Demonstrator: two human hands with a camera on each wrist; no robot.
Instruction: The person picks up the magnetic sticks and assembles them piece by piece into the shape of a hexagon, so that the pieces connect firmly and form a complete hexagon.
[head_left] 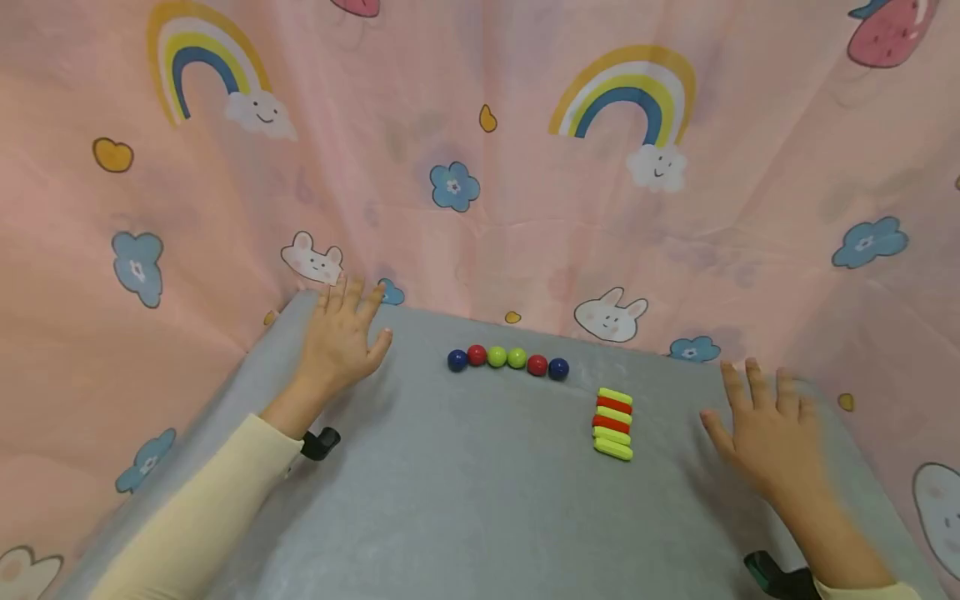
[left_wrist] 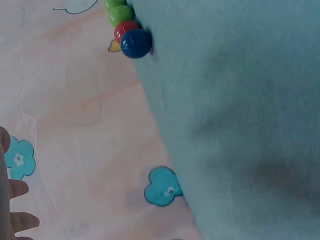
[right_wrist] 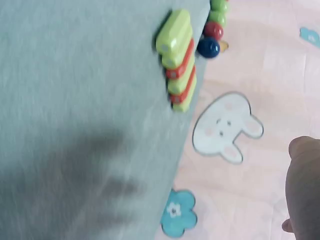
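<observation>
left hand (head_left: 339, 340), right hand (head_left: 775, 433) — fingers outstretched | six balls (head_left: 497, 357) | six bars (head_left: 614, 415) — two red

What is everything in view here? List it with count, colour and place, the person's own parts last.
Blue balls: two, dark blue, ends of the row near the table's far edge
Red balls: two, red, next inward
Green balls: two, light green, row's middle
Yellow-green bars: four, stacked side by side with the red ones
Red bars: two, red, between yellow-green ones
Table: one, grey, beneath
Cloth: pink, printed, behind
Wrist devices: two, black, one per wrist
Sleeves: two, cream
Left hand: one, left of balls
Right hand: one, right of bars
</observation>
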